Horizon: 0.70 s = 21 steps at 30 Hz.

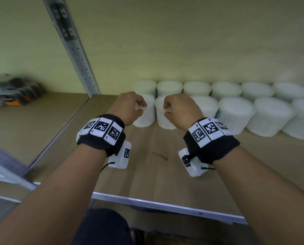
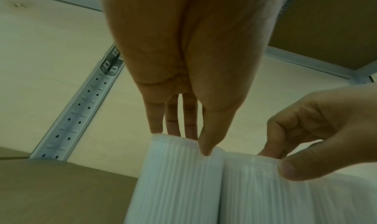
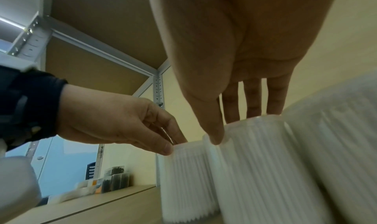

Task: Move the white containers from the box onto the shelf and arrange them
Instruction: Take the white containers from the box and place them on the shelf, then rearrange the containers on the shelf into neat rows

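Observation:
Two white ribbed containers stand side by side on the wooden shelf (image 1: pixel 165 174), at the left end of the front row. My left hand (image 1: pixel 140 106) pinches the top rim of the leftmost container (image 1: pixel 146 115) between thumb and fingers. My right hand (image 1: pixel 166 108) grips the rim of the container (image 1: pixel 165 119) beside it the same way. In the left wrist view my left hand (image 2: pixel 187 143) holds its container (image 2: pixel 179 179) from above. In the right wrist view my right hand (image 3: pixel 236 127) holds its container (image 3: pixel 255 171). The two containers touch. No box is in view.
Several more white containers fill a back row (image 1: pixel 197 88) and a front row (image 1: pixel 236 112) running right. A perforated metal upright (image 1: pixel 77 50) stands left of them. Packaged goods (image 1: pixel 15 92) lie on the neighbouring shelf. The metal front edge (image 1: pixel 165 206) is near me.

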Each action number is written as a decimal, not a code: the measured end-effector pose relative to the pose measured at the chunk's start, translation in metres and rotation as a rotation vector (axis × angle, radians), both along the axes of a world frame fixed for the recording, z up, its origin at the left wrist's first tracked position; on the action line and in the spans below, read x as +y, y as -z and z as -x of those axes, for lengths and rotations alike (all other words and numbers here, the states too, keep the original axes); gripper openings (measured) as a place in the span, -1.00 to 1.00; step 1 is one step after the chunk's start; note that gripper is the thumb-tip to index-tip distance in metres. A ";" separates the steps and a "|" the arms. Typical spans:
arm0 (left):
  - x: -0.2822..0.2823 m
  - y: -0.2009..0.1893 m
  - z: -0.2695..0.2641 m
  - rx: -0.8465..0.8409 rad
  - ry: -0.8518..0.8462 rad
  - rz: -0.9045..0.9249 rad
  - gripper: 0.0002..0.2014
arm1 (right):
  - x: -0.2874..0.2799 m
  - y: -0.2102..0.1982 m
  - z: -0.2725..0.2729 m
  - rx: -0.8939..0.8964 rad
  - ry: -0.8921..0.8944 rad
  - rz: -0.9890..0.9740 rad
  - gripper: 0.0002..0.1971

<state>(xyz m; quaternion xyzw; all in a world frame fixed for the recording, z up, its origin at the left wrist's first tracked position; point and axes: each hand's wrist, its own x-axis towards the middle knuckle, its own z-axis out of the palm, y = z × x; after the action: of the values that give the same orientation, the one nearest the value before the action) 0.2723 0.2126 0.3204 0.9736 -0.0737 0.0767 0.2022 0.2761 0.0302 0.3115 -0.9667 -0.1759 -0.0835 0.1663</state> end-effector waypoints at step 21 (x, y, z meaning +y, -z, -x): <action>-0.089 -0.026 -0.002 0.067 0.134 0.059 -0.59 | -0.120 -0.034 0.010 0.135 0.125 -0.197 -0.64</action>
<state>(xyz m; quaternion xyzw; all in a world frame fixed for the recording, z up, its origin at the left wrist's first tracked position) 0.2748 0.1238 0.3467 0.9621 -0.1294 0.0327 0.2378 0.2658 -0.0901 0.3459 -0.9582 -0.0945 -0.0452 0.2663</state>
